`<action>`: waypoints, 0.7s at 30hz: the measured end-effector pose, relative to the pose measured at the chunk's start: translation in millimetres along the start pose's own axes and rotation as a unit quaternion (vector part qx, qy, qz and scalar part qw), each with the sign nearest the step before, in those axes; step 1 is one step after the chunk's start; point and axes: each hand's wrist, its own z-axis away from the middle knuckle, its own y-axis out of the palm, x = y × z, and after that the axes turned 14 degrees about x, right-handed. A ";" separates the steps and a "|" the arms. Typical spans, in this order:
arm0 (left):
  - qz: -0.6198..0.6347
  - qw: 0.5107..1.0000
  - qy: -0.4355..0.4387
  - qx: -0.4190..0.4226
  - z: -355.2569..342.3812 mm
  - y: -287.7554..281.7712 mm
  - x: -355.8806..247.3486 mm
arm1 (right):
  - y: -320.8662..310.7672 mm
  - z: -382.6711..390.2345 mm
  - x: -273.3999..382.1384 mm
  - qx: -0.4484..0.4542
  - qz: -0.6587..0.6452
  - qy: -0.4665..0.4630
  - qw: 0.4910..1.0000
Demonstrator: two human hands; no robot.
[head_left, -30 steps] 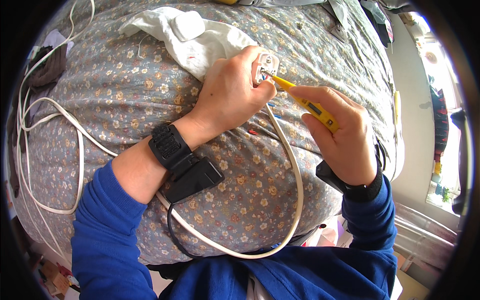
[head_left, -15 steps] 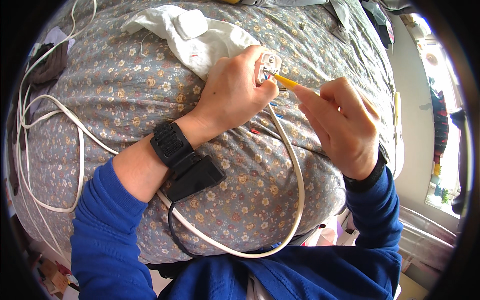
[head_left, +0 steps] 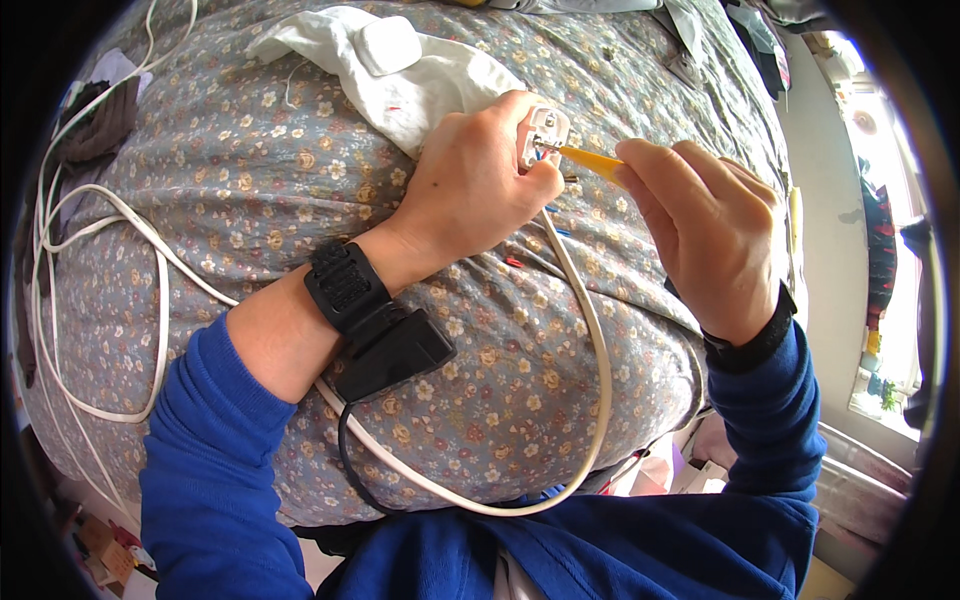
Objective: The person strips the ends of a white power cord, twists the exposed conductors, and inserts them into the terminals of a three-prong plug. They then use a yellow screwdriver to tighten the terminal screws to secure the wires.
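Note:
In my left hand [head_left: 475,180] I hold a small white electrical fitting [head_left: 550,122], its inside with metal parts facing up. A bit of blue wire shows at its near edge, by my thumb. My right hand [head_left: 710,225] is closed round a yellow screwdriver [head_left: 592,161], whose tip meets the fitting from the right. A thick white cable [head_left: 597,335] comes out below my left hand and curves toward my body. Where the cable joins the fitting is hidden by my fingers. Small blue pieces [head_left: 562,233] and a red piece [head_left: 514,262] lie on the cloth below.
Floral fabric [head_left: 480,400] covers the soft surface under my hands. Beyond my left hand lies a white cloth [head_left: 430,95] with a white rounded case [head_left: 389,46] on it. Loops of white cable [head_left: 160,330] spread at the left. A black box [head_left: 395,357] hangs by my left wrist strap.
My right hand has shifted right and turned slightly, with its grip farther back on the screwdriver. The left hand and fitting have moved only a little to the right.

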 end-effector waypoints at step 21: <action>0.012 1.000 0.005 -0.011 -1.1 0.9 0.4 | -9.2 3.9 0.3 0.013 -0.091 0.052 0.994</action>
